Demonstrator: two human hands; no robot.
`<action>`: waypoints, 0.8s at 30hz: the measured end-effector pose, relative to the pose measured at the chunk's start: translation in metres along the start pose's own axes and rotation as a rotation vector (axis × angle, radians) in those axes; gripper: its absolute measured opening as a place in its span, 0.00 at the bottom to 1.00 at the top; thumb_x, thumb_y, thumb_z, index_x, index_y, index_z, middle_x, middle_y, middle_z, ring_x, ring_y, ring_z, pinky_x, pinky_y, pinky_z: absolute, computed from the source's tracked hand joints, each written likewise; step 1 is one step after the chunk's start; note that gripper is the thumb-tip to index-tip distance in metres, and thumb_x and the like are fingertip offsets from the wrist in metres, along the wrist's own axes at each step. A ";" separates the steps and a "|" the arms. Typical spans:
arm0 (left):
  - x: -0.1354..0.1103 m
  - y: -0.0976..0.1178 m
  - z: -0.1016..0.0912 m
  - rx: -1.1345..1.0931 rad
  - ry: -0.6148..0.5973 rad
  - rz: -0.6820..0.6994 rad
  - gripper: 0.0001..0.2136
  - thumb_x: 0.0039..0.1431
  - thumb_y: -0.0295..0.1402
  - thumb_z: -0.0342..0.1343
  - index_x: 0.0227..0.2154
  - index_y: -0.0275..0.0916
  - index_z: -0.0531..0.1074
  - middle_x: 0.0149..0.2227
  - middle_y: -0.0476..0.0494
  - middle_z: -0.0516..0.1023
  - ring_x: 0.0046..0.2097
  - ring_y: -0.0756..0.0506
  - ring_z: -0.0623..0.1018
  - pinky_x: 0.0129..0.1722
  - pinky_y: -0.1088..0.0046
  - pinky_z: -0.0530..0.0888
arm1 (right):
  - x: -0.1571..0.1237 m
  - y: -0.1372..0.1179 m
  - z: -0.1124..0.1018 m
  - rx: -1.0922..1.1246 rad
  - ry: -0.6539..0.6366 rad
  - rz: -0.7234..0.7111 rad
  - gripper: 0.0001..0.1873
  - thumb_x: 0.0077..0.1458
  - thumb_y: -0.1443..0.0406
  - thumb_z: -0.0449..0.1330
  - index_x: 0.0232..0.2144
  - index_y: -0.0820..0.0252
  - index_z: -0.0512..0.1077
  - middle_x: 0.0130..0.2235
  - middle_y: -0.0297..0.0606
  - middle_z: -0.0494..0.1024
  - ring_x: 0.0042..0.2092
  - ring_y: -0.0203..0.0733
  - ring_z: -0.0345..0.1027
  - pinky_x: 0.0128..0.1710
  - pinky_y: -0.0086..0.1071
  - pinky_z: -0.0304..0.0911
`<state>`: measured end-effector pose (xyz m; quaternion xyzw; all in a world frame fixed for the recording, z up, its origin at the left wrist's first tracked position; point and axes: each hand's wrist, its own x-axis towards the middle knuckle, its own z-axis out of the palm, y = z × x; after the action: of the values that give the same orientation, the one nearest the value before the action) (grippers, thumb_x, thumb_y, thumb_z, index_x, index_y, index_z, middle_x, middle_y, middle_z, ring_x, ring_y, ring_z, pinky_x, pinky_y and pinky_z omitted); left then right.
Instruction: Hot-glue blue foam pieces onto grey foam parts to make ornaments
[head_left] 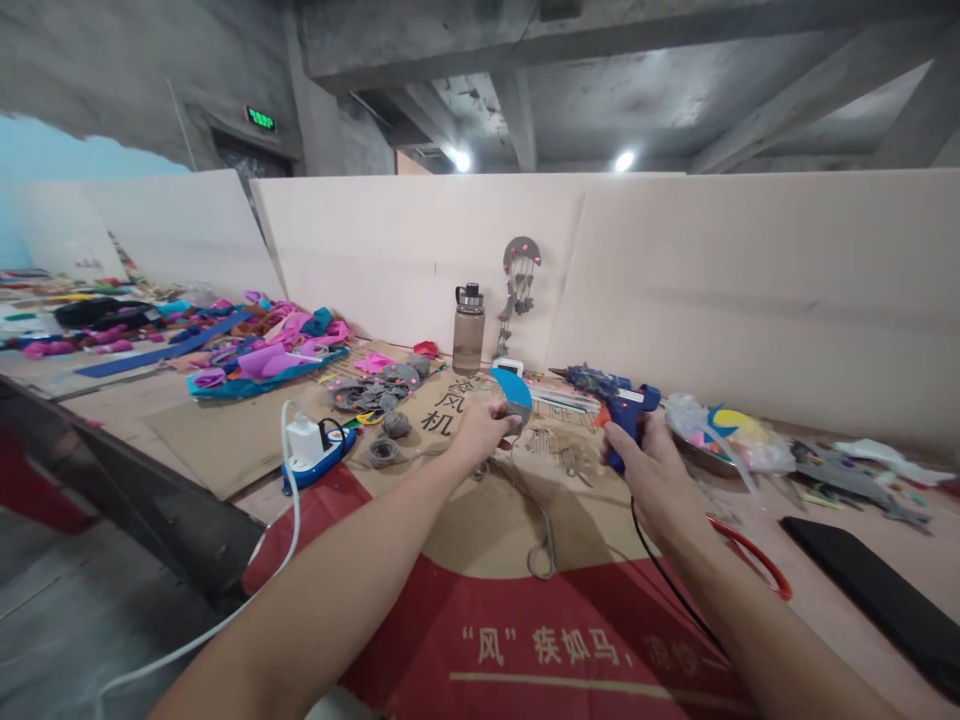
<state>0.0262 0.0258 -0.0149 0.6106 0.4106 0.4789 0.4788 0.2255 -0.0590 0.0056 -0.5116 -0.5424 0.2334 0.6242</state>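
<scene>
Pinched in my left hand (484, 432) is a crescent-shaped felt piece (514, 390), blue on its upper part and grey below. Grey yarn (541, 520) trails from beneath that hand and loops on the cardboard. My right hand (646, 462) grips a blue hot glue gun (626, 405) by its handle, the nozzle pointing left and level with the felt piece but apart from it. A black cord (667, 570) runs down from the gun's handle. Small balls of grey yarn (396, 425) lie left of my left hand.
Printed cardboard (600, 610) covers the work surface. A water bottle (469, 335) stands at the back by a hanging grey ornament (522, 260). Left are a power strip (330, 458) and felt scraps (277, 350); right, a metal bowl (701, 458), red-handled scissors (765, 560) and a black phone (870, 580).
</scene>
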 end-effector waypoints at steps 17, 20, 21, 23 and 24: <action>-0.009 0.010 0.008 -0.031 -0.040 -0.040 0.04 0.52 0.26 0.56 0.30 0.34 0.76 0.28 0.47 0.75 0.30 0.51 0.74 0.21 0.81 0.71 | -0.017 -0.015 0.010 -0.207 -0.164 0.041 0.14 0.52 0.52 0.56 0.31 0.56 0.65 0.22 0.31 0.69 0.25 0.39 0.63 0.28 0.34 0.60; -0.007 0.007 0.008 -0.020 -0.033 -0.041 0.04 0.53 0.26 0.56 0.30 0.33 0.76 0.28 0.47 0.75 0.29 0.52 0.73 0.20 0.82 0.71 | -0.017 -0.010 0.010 -0.223 -0.163 0.022 0.13 0.53 0.52 0.56 0.31 0.55 0.65 0.23 0.32 0.69 0.26 0.41 0.63 0.29 0.35 0.60; -0.006 0.006 0.008 -0.021 -0.030 -0.040 0.04 0.53 0.26 0.56 0.30 0.33 0.76 0.28 0.47 0.74 0.28 0.52 0.72 0.20 0.82 0.70 | -0.017 -0.009 0.010 -0.202 -0.165 0.021 0.13 0.53 0.52 0.56 0.33 0.55 0.65 0.24 0.32 0.69 0.27 0.41 0.63 0.29 0.35 0.60; -0.005 0.004 0.009 -0.019 -0.027 -0.037 0.04 0.53 0.26 0.56 0.30 0.33 0.76 0.27 0.48 0.73 0.27 0.53 0.71 0.19 0.82 0.70 | -0.017 -0.007 0.010 -0.160 -0.164 0.007 0.13 0.54 0.53 0.56 0.35 0.54 0.66 0.27 0.33 0.70 0.28 0.41 0.63 0.31 0.35 0.61; -0.004 0.004 0.009 -0.015 -0.028 -0.036 0.04 0.53 0.25 0.56 0.30 0.33 0.76 0.27 0.48 0.73 0.27 0.53 0.71 0.19 0.82 0.70 | -0.017 -0.006 0.010 -0.152 -0.158 -0.007 0.13 0.55 0.53 0.56 0.35 0.55 0.66 0.28 0.34 0.71 0.28 0.42 0.63 0.31 0.36 0.61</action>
<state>0.0344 0.0190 -0.0130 0.6061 0.4114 0.4647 0.4975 0.2097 -0.0721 0.0028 -0.5356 -0.6076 0.2290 0.5398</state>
